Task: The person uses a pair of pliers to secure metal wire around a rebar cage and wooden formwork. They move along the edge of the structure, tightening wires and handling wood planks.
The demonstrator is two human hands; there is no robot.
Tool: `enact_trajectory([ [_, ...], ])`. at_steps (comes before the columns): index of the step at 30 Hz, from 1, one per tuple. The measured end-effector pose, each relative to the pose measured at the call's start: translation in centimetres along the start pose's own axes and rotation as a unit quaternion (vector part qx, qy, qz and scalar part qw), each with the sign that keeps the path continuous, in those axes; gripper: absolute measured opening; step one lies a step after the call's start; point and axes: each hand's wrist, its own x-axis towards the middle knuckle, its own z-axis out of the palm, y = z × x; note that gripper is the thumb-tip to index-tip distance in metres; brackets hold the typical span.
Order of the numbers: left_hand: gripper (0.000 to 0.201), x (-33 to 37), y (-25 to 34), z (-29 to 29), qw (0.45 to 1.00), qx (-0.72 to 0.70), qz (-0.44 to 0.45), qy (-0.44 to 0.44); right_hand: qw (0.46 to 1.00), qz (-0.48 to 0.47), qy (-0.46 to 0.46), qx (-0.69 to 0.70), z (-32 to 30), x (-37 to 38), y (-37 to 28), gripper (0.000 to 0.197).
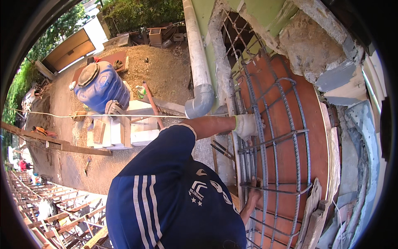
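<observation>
A cage of ribbed steel rebar stands on the right, its long bars crossed by thinner stirrups. My left hand, in a white work glove, reaches across to the cage's near side. Its fingers curl round a long bar and are partly hidden by it. Lower down, my right hand is bare and closed at a stirrup where it meets the bars. The fingertips there are small and partly covered by steel. Behind the bars is a reddish-brown panel.
Broken concrete and a jagged wall opening border the cage. A grey drainpipe runs down beside it. Left are a blue water tank, white blocks and a taut pale cord. Timber framing lies at lower left.
</observation>
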Motion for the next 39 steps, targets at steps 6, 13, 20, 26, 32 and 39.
enact_trajectory([
  [6, 0.049, -0.7, -0.7, 1.4, 0.999, 0.005, -0.038, 0.017, 0.993, -0.108, 0.038, -0.018, 0.8, 1.4, -0.5, 0.04],
  [13, 0.046, -0.9, 8.6, 2.2, 0.693, -0.369, -0.566, 0.25, 0.954, -0.294, 0.055, -0.02, -1.2, 1.9, -2.9, 0.027],
  [20, 0.049, 1.0, 6.4, 3.8, 0.268, -0.85, -0.409, 0.196, 0.966, -0.257, -0.018, -0.014, -2.6, 1.6, -4.2, 0.018],
  [26, 0.05, 2.0, 7.3, 0.0, 0.348, -0.785, -0.502, 0.102, 0.954, -0.292, 0.009, -0.067, -3.7, 1.1, -3.2, 0.014],
  [32, 0.049, 1.5, 7.9, 2.5, 0.381, -0.789, -0.44, 0.195, 0.95, -0.21, 0.153, -0.173, -1.1, -1.9, -2.7, 0.033],
  [39, 0.028, 1.7, 7.4, 0.5, 0.272, -0.839, -0.445, 0.155, 0.928, -0.062, 0.197, -0.309, -2.1, -4.1, 1.4, 0.034],
])
